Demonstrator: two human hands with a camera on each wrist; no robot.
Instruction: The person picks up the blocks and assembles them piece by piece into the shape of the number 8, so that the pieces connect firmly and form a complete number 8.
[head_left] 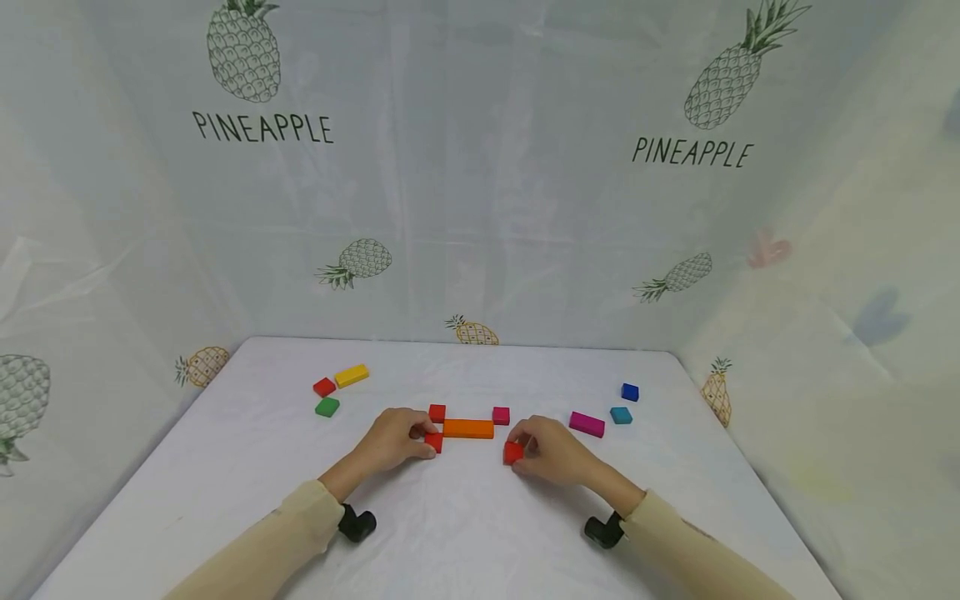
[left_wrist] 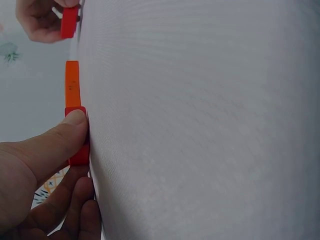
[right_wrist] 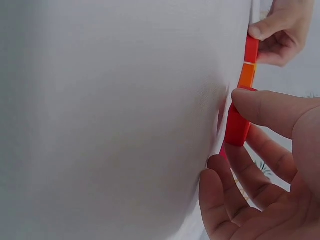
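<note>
A long orange block (head_left: 468, 429) lies on the white table. At its left end my left hand (head_left: 393, 439) pinches a red block (head_left: 434, 442) between thumb and fingers. The left wrist view shows my thumb over this red block (left_wrist: 79, 156), right at the orange block's end (left_wrist: 72, 82). To the right of the orange block, my right hand (head_left: 551, 452) pinches another red block (head_left: 513, 452), held apart from it. In the right wrist view that red block (right_wrist: 237, 126) is tilted, close to the table surface. Behind the orange block's ends sit a small red block (head_left: 437, 412) and a pinkish-red block (head_left: 501, 415).
At the back left lie a yellow block (head_left: 351, 376), a red block (head_left: 324, 387) and a green block (head_left: 327, 407). Rightward are a magenta block (head_left: 587, 424), a teal block (head_left: 621, 415) and a blue block (head_left: 630, 392). A pineapple-printed curtain (head_left: 480, 183) hangs behind the table.
</note>
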